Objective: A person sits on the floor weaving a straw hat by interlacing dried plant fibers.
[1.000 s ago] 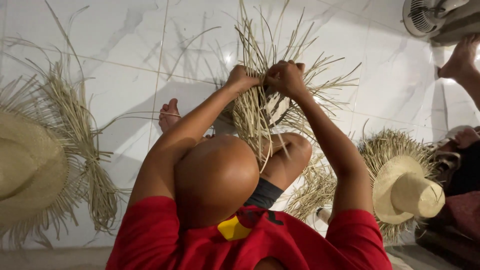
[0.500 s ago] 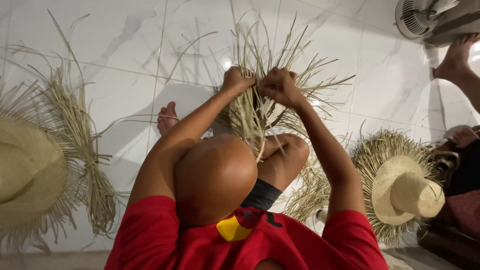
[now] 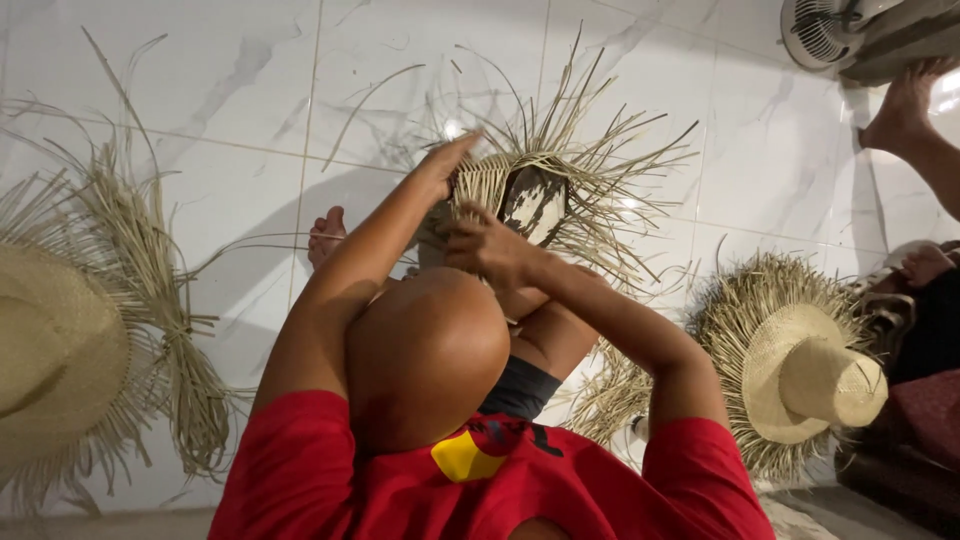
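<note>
A half-woven straw hat point(image 3: 525, 195) is sitting over a dark block point(image 3: 533, 200), propped above the person's raised knee point(image 3: 425, 350) near the middle of the tiled floor point(image 3: 230, 90), with loose straw ends fanning out toward the floor's far edge and right side. The left hand point(image 3: 447, 162) is lying against the hat's left side with fingers stretched out flat, not closed on anything. The right hand point(image 3: 490, 248) is curling its fingers at the lower edge of the weave, pinching straw strands there. Both arms are reaching over the knee, red shirt sleeves point(image 3: 300, 470) showing at the near edge. A bare foot point(image 3: 326, 236) is resting on the floor just left of the hat. A bundle of loose straw point(image 3: 160, 300) is lying toward the left edge, just beside a big finished hat point(image 3: 55, 345) that is cut off by the left edge. Another straw hat with a frayed brim point(image 3: 800, 370) is lying toward the right edge. Another person's foot point(image 3: 900, 105) is standing at the far right corner, near a fan point(image 3: 820, 28).
</note>
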